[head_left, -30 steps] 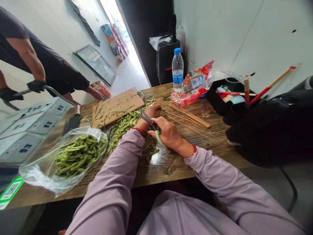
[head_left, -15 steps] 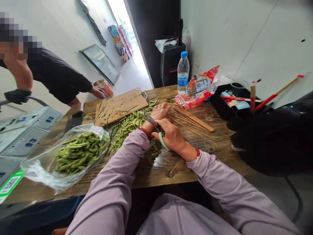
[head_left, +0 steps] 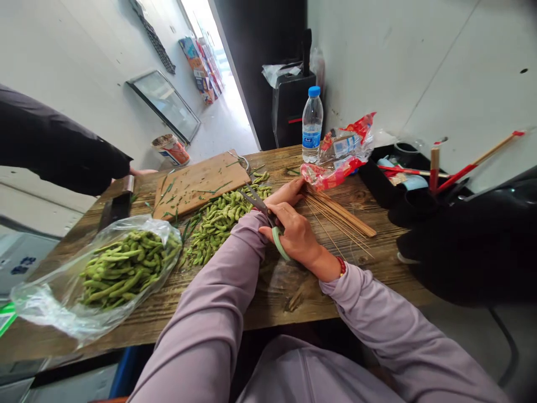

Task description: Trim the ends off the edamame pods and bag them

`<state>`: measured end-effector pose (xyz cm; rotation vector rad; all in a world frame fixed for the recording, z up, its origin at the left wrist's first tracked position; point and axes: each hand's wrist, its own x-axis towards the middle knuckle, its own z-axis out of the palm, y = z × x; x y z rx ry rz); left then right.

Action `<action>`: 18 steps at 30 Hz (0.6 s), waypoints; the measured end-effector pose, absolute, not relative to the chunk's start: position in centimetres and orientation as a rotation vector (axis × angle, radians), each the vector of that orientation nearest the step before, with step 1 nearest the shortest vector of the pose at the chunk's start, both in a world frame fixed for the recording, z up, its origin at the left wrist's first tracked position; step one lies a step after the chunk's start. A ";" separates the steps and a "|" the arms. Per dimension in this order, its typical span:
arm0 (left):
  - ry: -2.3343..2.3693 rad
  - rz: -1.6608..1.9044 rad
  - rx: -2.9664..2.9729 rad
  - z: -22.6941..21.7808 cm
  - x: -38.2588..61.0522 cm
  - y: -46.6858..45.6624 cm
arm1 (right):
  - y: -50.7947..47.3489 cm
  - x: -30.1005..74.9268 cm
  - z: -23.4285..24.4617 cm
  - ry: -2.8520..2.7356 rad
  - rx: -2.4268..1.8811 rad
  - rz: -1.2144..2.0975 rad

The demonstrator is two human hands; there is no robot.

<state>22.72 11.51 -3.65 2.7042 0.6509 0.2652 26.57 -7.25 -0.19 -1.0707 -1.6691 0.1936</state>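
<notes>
My right hand (head_left: 296,235) is wrapped round the pale green handles of a pair of scissors (head_left: 265,215), whose dark blades point up and left over a loose heap of green edamame pods (head_left: 218,219) on the wooden table (head_left: 277,288). My left hand (head_left: 289,192) reaches past the blades, fingers stretched toward the bundle of bamboo skewers (head_left: 342,212); nothing shows in it, and my left sleeve hides its wrist.
A clear plastic bag of pods (head_left: 113,268) lies at left. Behind the heap sit a wooden cutting board (head_left: 199,182) and a cleaver (head_left: 115,204). A water bottle (head_left: 311,126), a red snack bag (head_left: 338,154) and a black tray (head_left: 396,170) stand at right. Another person's dark sleeve (head_left: 54,151) reaches in.
My left hand has moved right, from the pod heap toward the skewers, and its fingers have stretched out. The other person has shifted left, mostly out of view. My view has moved slightly.
</notes>
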 end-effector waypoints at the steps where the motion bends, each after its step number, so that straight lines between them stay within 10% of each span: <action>1: 0.653 0.271 2.709 -3.7 22.8 11.6 | -7.3 26.6 -0.1 -1.667 -1.080 0.199; 18: 1.535 -0.027 2.750 -0.6 16.8 13.0 | -7.2 26.7 -0.3 -1.683 -1.138 0.213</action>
